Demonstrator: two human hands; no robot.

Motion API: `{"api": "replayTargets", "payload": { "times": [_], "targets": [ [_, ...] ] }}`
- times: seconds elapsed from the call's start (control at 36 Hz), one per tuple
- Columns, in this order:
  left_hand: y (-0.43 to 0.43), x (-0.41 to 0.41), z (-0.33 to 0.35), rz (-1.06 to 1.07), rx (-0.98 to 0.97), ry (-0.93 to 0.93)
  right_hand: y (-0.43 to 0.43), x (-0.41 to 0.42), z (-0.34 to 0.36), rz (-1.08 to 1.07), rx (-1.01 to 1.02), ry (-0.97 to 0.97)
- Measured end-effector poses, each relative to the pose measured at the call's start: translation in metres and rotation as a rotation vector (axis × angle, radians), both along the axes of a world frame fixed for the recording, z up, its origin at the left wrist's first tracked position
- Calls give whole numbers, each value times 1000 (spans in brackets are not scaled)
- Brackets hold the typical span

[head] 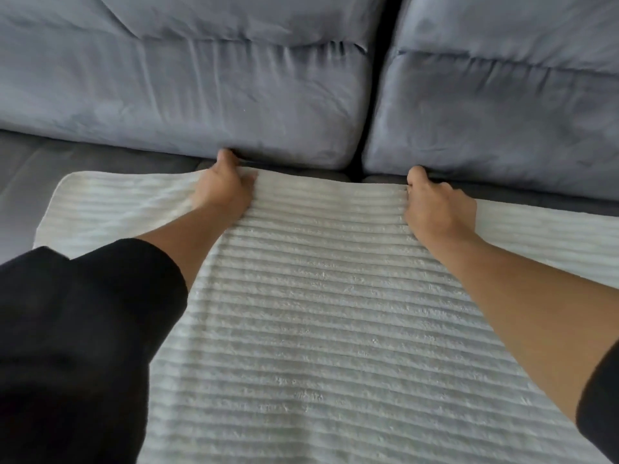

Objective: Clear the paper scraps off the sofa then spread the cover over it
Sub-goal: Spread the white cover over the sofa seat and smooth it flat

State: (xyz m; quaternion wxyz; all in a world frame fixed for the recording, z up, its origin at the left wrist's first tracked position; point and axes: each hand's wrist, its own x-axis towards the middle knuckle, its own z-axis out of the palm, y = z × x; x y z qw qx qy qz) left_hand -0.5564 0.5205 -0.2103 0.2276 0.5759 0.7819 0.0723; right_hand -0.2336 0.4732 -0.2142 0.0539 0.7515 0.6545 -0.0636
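now | scraps: none in sight on the sofa (30,162) seat | cover (318,313): laid across the seat, far edge at the back cushions (201,95) | my left hand (227,190) and right hand (438,209): fingers curled, each gripping that edge | left to do, i judge: tuck, smooth corners

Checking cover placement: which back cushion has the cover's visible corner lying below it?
The left back cushion: the cover's rounded corner lies on the seat before it. Before the right cushion, the cover runs out of frame.
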Motion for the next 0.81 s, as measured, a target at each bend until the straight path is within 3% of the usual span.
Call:
{"api": "replayTargets", "payload": {
  "times": [0.08,0.11,0.19,0.28,0.33,0.42,0.53,0.61,0.72,0.81],
  "targets": [
    [-31,-3,15,45,87,-337,-1,-9,16,-56,-95,-17],
    [-45,-11,21,52,135,-370,-1,-17,23,-72,-122,-12],
    [-85,-47,34,124,233,-241,-5,-48,39,-64,-150,121],
    [-129,-132,45,408,258,-89,2,-123,40,128,-136,327],
    [-151,-181,48,607,191,-35,16,-169,39,194,-124,423],
    [-188,-241,59,868,15,-141,41,-261,41,289,-136,623],
    [-239,-285,65,785,-396,-54,64,-373,52,322,-210,816],
    [-277,-305,61,690,-647,64,66,-432,50,333,-381,824],
    [-296,-310,54,676,-592,-9,66,-479,37,225,-564,758],
    [-304,-313,59,694,-588,-65,63,-493,26,135,-574,741]
  ]
}}
